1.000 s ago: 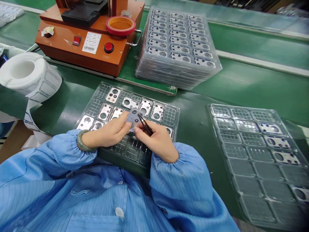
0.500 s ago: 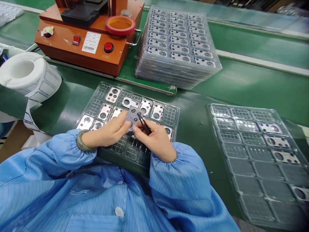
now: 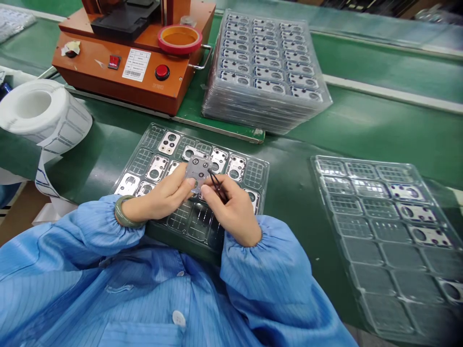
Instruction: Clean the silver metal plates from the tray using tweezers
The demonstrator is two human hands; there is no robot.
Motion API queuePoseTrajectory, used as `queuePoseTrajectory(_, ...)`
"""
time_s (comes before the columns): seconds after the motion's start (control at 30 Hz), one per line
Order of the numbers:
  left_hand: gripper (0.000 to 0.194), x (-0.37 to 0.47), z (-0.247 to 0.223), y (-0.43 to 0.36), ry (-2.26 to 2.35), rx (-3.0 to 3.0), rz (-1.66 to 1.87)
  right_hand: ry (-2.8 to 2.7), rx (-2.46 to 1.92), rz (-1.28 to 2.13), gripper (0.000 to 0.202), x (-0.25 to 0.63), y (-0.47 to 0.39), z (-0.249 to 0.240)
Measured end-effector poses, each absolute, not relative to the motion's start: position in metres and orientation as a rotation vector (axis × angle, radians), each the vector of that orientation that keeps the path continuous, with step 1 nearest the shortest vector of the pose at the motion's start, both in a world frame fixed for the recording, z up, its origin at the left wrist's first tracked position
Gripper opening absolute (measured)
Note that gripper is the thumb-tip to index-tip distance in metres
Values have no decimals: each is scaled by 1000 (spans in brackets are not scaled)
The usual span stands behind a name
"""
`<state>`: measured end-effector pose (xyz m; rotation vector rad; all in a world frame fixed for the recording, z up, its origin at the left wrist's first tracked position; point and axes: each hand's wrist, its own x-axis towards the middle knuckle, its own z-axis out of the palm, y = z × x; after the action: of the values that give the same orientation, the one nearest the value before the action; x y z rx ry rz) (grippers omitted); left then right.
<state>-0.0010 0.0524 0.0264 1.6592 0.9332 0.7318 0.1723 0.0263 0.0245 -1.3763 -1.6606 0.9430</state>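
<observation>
My left hand [image 3: 168, 193] pinches a flat grey metal plate [image 3: 198, 168] with several round holes, holding it above a clear plastic tray [image 3: 255, 174]. In my right hand [image 3: 233, 207] is a pair of black tweezers [image 3: 218, 185], its tips close to the plate's right edge. Whether the tips touch the plate or grip anything, I cannot tell. Beneath my hands the tray holds several silvery plates, such as one [image 3: 157, 167] at the left and one [image 3: 236, 168] at the right. My hands hide part of the tray.
An orange machine [image 3: 119, 72] with a roll of tape [image 3: 180, 39] on it stands at the back left. Behind my tray rises a stack of filled trays [image 3: 265, 103]. To the right lies another clear tray [image 3: 365, 250]; a label roll [image 3: 39, 106] stands at the left.
The tweezers' tips have moved off the plate's face to its right edge. My right hand has shifted slightly, and the plate has turned a little in my left hand.
</observation>
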Motion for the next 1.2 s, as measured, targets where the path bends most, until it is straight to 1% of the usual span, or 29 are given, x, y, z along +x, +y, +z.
queuePoseTrajectory(0.1,12,0,25,54,994,1569,847,-1677,-1385,831,17,177,24,22)
queuePoseTrajectory(0.23,15,0,20,56,1015,1441,986,-1817,-1413,627,16,178,22,19)
queuePoseTrajectory(0.33,15,-1,18,58,1001,1409,1026,-1928,-1367,479,12,175,22,19)
queuePoseTrajectory(0.63,19,-1,19,58,1022,1428,1024,-2005,-1342,358,14,172,24,20)
queuePoseTrajectory(0.93,31,1,21,59,1072,1499,1064,-1966,-1357,289,17,168,22,17)
queuePoseTrajectory(1.2,33,2,19,60,1151,1481,1072,-2060,-1385,57,25,162,18,16)
